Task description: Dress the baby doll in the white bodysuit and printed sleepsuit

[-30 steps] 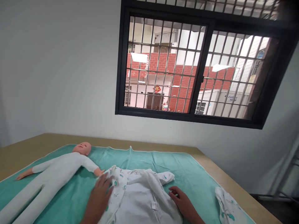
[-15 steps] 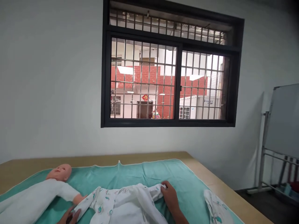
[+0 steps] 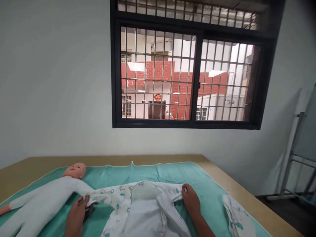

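Currently both hands are on the romper (image 3: 145,210), one at each sleeve end, so the garment lies spread flat and open-fronted on the green blanket (image 3: 207,194).

Left hand (image 3: 76,215): fingers closed on the left sleeve cuff (image 3: 92,198), pinching the fabric and holding it stretched out sideways. That cuff sits just beside the doll (image 3: 46,204), roughly where the doll's near arm ends; the arm itself is partly hidden by the sleeve, so I can't tell whether cuff and arm touch.

Right hand (image 3: 191,202): fingers curled onto the right sleeve end (image 3: 179,194), pressing or pinching it against the blanket. Thumb side is hidden, so a full pinch can't be confirmed, but the hand is closed on the cloth, not open.

Why it looks like this, as a judgement: the sleeves are pulled in opposite directions, which takes slack out of the shoulders and keeps the neck opening (image 3: 145,189) flat and facing up. The doll lies on its back alongside, head toward the wall, parallel to the romper and near it.

Other items: a second small printed cloth (image 3: 238,215) lies at the blanket's right edge, well apart from both hands. The blanket covers most of the wooden table (image 3: 234,184). Barred window (image 3: 182,72) on the wall behind, whiteboard stand (image 3: 296,154) at far right.
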The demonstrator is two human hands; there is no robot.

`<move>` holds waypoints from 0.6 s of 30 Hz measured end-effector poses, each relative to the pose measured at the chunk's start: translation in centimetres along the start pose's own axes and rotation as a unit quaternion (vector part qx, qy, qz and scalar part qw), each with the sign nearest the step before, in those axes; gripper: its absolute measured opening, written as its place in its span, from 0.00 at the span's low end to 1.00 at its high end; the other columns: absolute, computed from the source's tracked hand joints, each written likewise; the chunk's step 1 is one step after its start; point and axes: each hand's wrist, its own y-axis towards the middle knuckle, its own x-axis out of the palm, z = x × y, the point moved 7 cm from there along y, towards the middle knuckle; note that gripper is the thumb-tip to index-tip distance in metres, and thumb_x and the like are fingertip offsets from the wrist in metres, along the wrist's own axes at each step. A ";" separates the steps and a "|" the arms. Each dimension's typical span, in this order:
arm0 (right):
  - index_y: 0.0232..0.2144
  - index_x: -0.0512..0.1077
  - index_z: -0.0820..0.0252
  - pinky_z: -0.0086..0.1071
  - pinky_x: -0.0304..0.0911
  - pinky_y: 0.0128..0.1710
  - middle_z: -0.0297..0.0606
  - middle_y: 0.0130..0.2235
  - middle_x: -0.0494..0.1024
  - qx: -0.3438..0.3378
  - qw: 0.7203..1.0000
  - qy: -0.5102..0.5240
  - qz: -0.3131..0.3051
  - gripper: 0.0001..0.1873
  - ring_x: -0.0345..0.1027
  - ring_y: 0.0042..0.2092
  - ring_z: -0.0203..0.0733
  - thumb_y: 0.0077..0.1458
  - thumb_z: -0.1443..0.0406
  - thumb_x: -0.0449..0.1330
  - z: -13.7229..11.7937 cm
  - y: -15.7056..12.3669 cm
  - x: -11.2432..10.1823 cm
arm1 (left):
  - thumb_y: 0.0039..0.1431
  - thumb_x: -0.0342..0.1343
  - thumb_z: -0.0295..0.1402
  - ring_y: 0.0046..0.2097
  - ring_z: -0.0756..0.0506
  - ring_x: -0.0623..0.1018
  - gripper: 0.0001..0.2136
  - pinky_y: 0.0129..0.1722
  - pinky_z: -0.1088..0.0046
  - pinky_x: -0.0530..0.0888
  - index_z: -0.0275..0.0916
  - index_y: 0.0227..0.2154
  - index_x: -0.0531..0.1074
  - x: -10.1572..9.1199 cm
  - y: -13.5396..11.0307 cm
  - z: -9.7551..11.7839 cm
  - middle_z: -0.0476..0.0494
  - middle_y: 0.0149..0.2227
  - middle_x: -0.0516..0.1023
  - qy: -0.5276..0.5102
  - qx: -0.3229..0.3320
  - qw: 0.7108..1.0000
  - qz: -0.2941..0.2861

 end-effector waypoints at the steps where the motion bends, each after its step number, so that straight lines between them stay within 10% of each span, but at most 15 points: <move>1: 0.35 0.70 0.55 0.34 0.61 0.39 0.41 0.39 0.76 -0.020 0.999 -0.034 -0.003 0.11 0.70 0.41 0.45 0.55 0.66 0.48 -0.5 0.0 0.1 | 0.53 0.47 0.41 0.35 0.39 0.80 0.19 0.36 0.62 0.77 0.33 0.42 0.67 -0.1 0.0 -0.3 0.38 0.37 0.79 -0.025 -0.011 1.000 0.001; 3: 0.36 0.71 0.58 0.36 0.61 0.41 0.45 0.43 0.75 -0.067 0.993 -0.097 0.018 0.13 0.69 0.45 0.49 0.54 0.70 0.48 -2.0 -0.1 0.0 | 0.51 0.46 0.34 0.46 0.36 0.78 0.19 0.45 0.57 0.75 0.32 0.46 0.66 -0.3 0.0 -0.3 0.34 0.46 0.76 -0.006 0.001 1.000 0.017; 7: 0.43 0.72 0.61 0.42 0.61 0.51 0.49 0.52 0.72 -0.178 0.981 -0.075 0.033 0.17 0.65 0.54 0.52 0.57 0.70 0.47 -6.8 -1.2 0.2 | 0.54 0.41 0.31 0.55 0.35 0.71 0.19 0.56 0.53 0.67 0.32 0.44 0.70 0.9 -1.7 2.7 0.33 0.49 0.74 0.146 0.224 0.961 0.068; 14: 0.59 0.64 0.60 0.44 0.50 0.64 0.44 0.62 0.64 -0.272 0.922 0.006 -0.275 0.27 0.55 0.64 0.49 0.60 0.58 0.50 -13.6 -5.9 5.3 | 0.62 0.44 0.39 0.64 0.40 0.63 0.20 0.64 0.56 0.61 0.44 0.53 0.70 10.8 -8.0 3.1 0.47 0.62 0.67 0.291 0.368 0.849 -0.243; 18: 0.64 0.57 0.61 0.46 0.41 0.67 0.42 0.67 0.53 -0.264 0.894 -0.048 -0.359 0.33 0.44 0.68 0.49 0.59 0.53 0.49 -13.7 -7.1 7.1 | 0.65 0.40 0.48 0.68 0.36 0.51 0.25 0.65 0.46 0.52 0.50 0.62 0.59 12.3 -10.1 2.2 0.50 0.67 0.54 0.375 0.349 0.799 -0.316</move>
